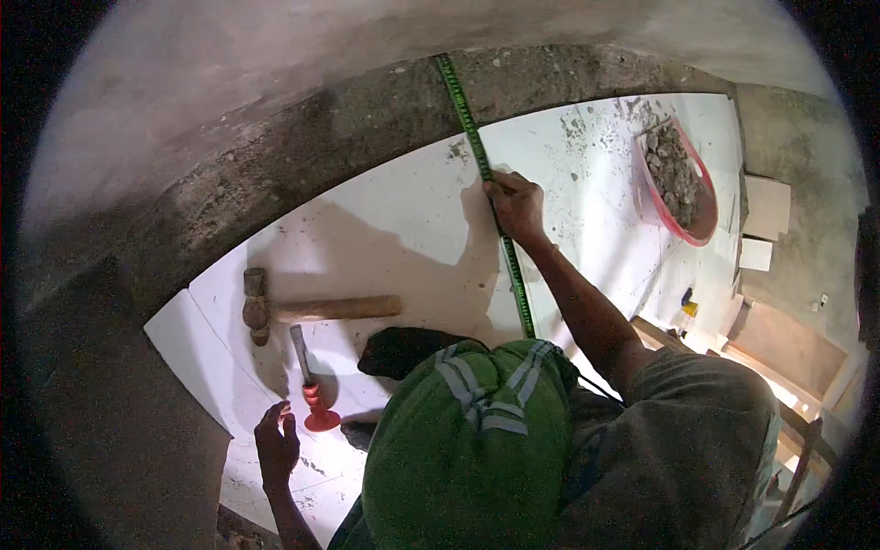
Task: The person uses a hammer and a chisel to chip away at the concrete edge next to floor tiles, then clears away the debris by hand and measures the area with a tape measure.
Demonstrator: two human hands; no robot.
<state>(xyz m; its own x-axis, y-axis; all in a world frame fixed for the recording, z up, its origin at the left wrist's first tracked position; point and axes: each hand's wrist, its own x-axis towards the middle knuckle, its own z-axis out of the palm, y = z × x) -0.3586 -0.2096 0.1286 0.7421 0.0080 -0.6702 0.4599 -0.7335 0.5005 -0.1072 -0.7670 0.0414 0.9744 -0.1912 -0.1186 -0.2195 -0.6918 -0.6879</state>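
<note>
My right hand [516, 206] is closed on a green tape measure blade [515, 275], thumb and fingers together at its edge. The blade runs from the far rough wall strip across the white surface toward my body. At the lower left, my left hand [278, 449] is held with its fingers half curled and slightly apart, and I see nothing in it. Beside it a chisel [307, 371] with a red guarded grip lies on the white surface. Just beyond the chisel rests a hammer [321, 309] with a wooden handle and a metal head.
A pink-rimmed basin [709, 215] full of rubble sits at the far right. Green cloth [458, 440] with grey stripes fills the lower middle, next to a dark shoe-like shape [412, 351]. Pale tiles [765, 206] and a yellow-and-black item [687, 310] are on the right.
</note>
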